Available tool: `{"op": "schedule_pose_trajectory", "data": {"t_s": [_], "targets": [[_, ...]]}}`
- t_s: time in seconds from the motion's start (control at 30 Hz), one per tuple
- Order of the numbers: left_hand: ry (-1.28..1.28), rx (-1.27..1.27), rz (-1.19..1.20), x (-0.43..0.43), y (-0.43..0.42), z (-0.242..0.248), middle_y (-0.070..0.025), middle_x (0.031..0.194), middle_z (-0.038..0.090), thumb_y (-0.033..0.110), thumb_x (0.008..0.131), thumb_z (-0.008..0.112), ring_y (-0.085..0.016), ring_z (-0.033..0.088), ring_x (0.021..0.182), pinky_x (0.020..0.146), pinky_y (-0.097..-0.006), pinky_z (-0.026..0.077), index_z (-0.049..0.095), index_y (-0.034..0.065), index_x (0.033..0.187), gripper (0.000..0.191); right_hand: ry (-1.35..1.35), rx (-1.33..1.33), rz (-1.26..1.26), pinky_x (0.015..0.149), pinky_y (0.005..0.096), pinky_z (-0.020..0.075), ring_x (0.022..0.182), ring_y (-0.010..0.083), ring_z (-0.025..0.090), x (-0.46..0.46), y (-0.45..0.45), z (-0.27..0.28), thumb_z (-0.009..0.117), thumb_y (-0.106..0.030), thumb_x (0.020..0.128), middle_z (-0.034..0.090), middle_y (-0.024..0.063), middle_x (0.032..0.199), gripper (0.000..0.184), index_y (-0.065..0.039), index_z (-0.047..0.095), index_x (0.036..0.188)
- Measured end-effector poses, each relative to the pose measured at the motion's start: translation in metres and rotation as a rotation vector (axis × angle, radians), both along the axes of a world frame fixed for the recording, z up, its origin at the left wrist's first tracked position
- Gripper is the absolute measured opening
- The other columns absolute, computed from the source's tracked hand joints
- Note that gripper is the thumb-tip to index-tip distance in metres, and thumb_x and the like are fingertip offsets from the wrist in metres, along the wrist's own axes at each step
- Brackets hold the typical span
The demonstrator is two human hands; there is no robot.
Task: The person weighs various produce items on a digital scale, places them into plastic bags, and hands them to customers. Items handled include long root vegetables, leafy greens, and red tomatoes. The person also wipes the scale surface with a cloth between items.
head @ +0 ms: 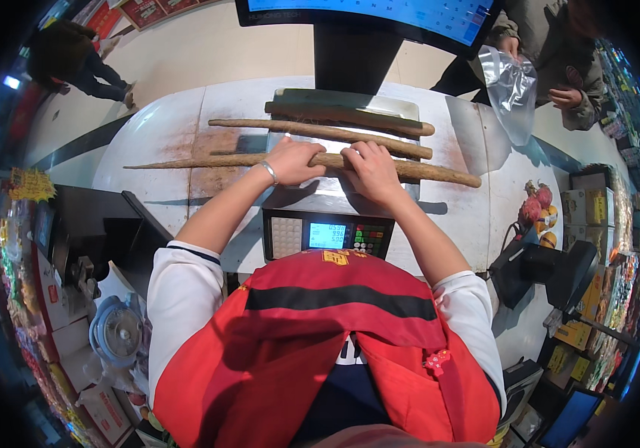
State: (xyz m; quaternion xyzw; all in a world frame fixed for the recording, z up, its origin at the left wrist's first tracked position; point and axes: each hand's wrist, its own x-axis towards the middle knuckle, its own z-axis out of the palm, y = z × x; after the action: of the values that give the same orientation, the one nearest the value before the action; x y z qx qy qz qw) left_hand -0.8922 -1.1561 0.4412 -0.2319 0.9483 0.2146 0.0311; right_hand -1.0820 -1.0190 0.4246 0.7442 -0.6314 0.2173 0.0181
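Observation:
A long, tapering Chinese yam (437, 172) lies crosswise over the weighing scale, its thin end to the left. My left hand (296, 161), with a silver bracelet at the wrist, grips it left of its middle. Just to the right, my right hand (373, 171) has its fingers curled over the same root. Beyond it, a second yam (320, 131) and a thicker third one (342, 115) rest on the metal scale pan (409, 108). The scale's lit display (328, 236) and keypad (369, 238) face me; my hands hide part of the pan.
A monitor (365, 17) stands behind the scale on the white counter (141, 140). At right are dragon fruits (530, 210), orange fruits (547, 224) and a black stand-mounted device (544, 269). Across the counter, a person (555, 56) holds a clear plastic bag (510, 92).

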Motion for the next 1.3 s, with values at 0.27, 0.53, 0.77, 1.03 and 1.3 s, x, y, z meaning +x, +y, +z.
{"op": "schedule_pose_trajectory", "data": {"t_s": [0.27, 0.53, 0.77, 1.03, 1.3], "targets": [[-0.053, -0.008, -0.180, -0.002, -0.005, 0.005, -0.0178, 0.091, 0.068, 0.044, 0.090, 0.062, -0.038, 0.064, 0.088, 0.082, -0.0469, 0.046, 0.064, 0.0044, 0.095, 0.040, 0.041, 0.129, 0.058, 0.077, 0.0414, 0.0488, 0.089, 0.0293, 0.063, 0.006, -0.003, 0.011, 0.073, -0.029, 0.082, 0.064, 0.0093, 0.095, 0.037, -0.011, 0.061, 0.112], [-0.016, 0.070, -0.270, -0.001, -0.006, 0.011, -0.0205, 0.081, 0.065, 0.044, 0.090, 0.064, -0.042, 0.062, 0.080, 0.072, -0.0488, 0.049, 0.060, 0.0025, 0.087, 0.041, 0.009, 0.169, 0.149, 0.062, 0.0400, 0.0514, 0.077, 0.0284, 0.065, 0.003, -0.003, 0.016, 0.071, -0.031, 0.084, 0.065, 0.0066, 0.083, 0.031, -0.015, 0.061, 0.108], [0.136, 0.153, -0.350, 0.005, -0.009, 0.002, -0.0233, 0.080, 0.066, 0.044, 0.091, 0.063, -0.043, 0.063, 0.078, 0.072, -0.0491, 0.050, 0.060, 0.0032, 0.087, 0.041, -0.051, 0.121, 0.180, 0.063, 0.0396, 0.0516, 0.078, 0.0275, 0.065, -0.001, 0.002, 0.022, 0.071, -0.030, 0.084, 0.064, 0.0060, 0.084, 0.032, -0.015, 0.061, 0.110], [0.066, 0.051, -0.275, 0.022, -0.024, 0.014, -0.0213, 0.082, 0.066, 0.042, 0.091, 0.063, -0.041, 0.064, 0.080, 0.073, -0.0465, 0.051, 0.059, 0.0017, 0.087, 0.040, -0.029, 0.173, 0.138, 0.065, 0.0406, 0.0519, 0.079, 0.0295, 0.065, -0.001, -0.002, 0.019, 0.070, -0.032, 0.085, 0.065, 0.0074, 0.085, 0.030, -0.014, 0.060, 0.107], [0.043, -0.170, -0.168, 0.045, -0.043, 0.074, -0.0133, 0.081, 0.066, 0.037, 0.086, 0.069, -0.036, 0.062, 0.078, 0.071, -0.0444, 0.049, 0.061, 0.0062, 0.094, 0.033, 0.008, 0.250, 0.082, 0.066, 0.0445, 0.0537, 0.078, 0.0322, 0.068, 0.059, -0.048, 0.016, 0.064, -0.031, 0.086, 0.068, 0.0114, 0.084, 0.024, -0.009, 0.061, 0.098]]}}
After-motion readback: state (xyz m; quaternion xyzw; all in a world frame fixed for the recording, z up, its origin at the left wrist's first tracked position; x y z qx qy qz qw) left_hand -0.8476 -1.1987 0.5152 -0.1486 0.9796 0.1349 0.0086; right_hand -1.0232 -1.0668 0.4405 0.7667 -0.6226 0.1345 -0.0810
